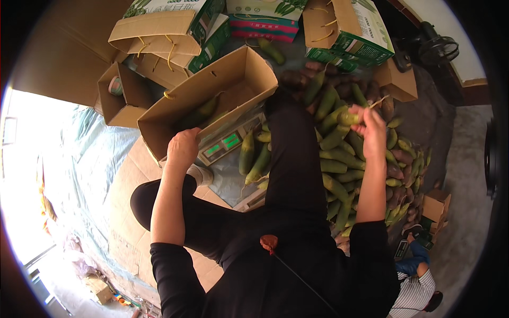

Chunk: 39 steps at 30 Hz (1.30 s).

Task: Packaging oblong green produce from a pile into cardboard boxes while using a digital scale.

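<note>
My left hand [183,147] is closed on the near rim of an open cardboard box [245,79]. At the bottom of that box lies a long green radish [204,113], partly in shadow. Under the box's near side shows a digital scale [220,146] with green lit displays. My right hand [373,130] is closed around a green radish [348,118], held over a large pile of green radishes [339,165]. A thin root tail sticks up beside the fingers. Two loose radishes [247,153] rest between the scale and my leg.
Printed cardboard carrier boxes [156,26] stand at the far side, with another carrier box [339,26] further right. Left of the box is a small carton [124,95] holding a tape roll [115,86]. A black fan [437,49] is far right. Another person [416,291] sits lower right.
</note>
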Tool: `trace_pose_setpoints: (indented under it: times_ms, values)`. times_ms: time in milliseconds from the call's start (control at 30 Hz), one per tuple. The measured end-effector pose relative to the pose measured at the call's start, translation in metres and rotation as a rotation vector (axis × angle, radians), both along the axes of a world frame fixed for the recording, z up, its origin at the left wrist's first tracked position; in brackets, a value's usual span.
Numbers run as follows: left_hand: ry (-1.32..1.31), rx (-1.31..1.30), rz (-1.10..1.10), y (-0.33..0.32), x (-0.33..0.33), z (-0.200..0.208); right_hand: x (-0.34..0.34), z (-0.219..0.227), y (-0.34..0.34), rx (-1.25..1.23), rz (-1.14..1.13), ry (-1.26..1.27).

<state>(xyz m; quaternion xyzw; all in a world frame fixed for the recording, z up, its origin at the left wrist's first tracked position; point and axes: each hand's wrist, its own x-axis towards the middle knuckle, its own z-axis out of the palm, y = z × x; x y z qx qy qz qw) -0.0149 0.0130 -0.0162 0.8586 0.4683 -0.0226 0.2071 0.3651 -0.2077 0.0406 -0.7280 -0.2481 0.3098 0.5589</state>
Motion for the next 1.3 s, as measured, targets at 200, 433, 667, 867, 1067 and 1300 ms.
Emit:
trace_pose_setpoints:
  times_ms: [200, 433, 667, 867, 1067, 1300]
  values:
    - [0.013, 0.026, -0.015, 0.0, -0.004, -0.003, -0.033, 0.086, 0.069, 0.485, 0.259, 0.02]
    - [0.042, 0.0, 0.004, 0.0, -0.008, -0.001, -0.104, 0.063, 0.161, 0.59, 0.525, 0.291]
    - [-0.004, -0.024, -0.085, 0.007, 0.004, -0.006, -0.156, -0.021, 0.219, 0.449, 0.533, -0.482]
    - [-0.04, -0.076, -0.033, 0.004, 0.002, -0.001, -0.164, -0.006, 0.181, 0.331, 0.607, -0.603]
    - [0.005, -0.087, 0.014, 0.001, -0.001, 0.005, -0.053, -0.049, 0.117, 0.246, 0.184, -0.489]
    - [-0.042, -0.101, -0.028, 0.005, 0.006, -0.005, 0.082, -0.192, -0.035, -0.353, -0.412, -0.058]
